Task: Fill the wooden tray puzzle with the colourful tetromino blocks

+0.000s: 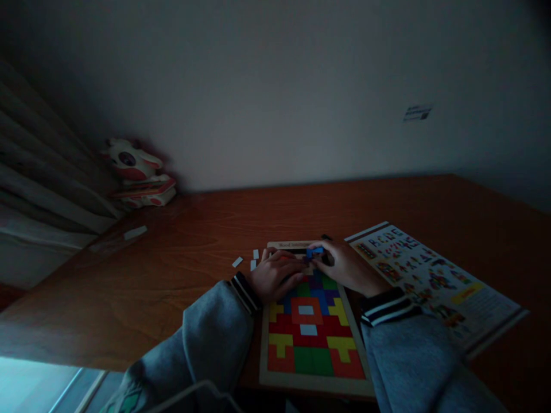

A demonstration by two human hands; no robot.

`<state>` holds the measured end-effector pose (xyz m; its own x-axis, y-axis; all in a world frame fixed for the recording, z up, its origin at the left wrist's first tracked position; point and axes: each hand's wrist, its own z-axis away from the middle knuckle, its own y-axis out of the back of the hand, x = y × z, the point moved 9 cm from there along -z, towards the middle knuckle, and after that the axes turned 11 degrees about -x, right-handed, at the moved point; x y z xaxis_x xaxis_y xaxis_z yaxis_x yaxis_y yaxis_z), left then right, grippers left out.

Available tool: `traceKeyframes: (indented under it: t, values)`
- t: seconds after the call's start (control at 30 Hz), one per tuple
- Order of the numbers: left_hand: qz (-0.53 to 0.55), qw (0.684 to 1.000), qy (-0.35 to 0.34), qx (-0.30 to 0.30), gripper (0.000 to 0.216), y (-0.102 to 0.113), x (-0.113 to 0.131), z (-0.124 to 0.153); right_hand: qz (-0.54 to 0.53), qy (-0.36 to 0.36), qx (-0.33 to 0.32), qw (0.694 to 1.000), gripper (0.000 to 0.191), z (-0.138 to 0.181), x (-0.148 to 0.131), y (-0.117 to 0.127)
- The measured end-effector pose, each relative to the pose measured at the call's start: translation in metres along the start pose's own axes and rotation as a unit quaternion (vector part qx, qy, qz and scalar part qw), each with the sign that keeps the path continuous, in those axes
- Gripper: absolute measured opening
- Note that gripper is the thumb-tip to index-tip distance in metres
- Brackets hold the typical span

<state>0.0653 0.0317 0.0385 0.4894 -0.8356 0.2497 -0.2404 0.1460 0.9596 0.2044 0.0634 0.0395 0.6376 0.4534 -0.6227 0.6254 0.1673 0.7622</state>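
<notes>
A wooden puzzle board (272, 382) with a pale frame lies on the table in front of me, its lower part filled with red, green, yellow, orange and blue pieces. Over its upper left side rests my left hand (278, 275), fingers stretched out across the board and hiding pieces beneath. Between the thumb and fingers of my right hand (344, 267) is a blue puzzle piece (315, 251), held at the board's upper right. Several small white tiles (237, 262) lie just left of the board.
A printed pattern sheet (430, 275) lies right of the board. At the back left of the wooden table (206, 223) sits a cow-shaped figure (140, 172), with a white strip (135, 232) nearer me. Curtains (38, 166) hang at left; a wall stands behind.
</notes>
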Motion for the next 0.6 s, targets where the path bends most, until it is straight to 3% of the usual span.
traceKeyframes:
  t: [0.27,0.6]
  values:
    - [0.0,0.999,-0.046,-0.015,0.035,-0.0028,0.0086,0.0001,-0.002,-0.021,-0.031,0.999,0.018,0.001,-0.003,-0.0022]
    - [-0.025,0.999,-0.036,-0.015,0.037,-0.0042,0.0064,-0.0014,0.017,0.006,0.011,1.0,0.024,-0.0015,-0.0049,0.0005]
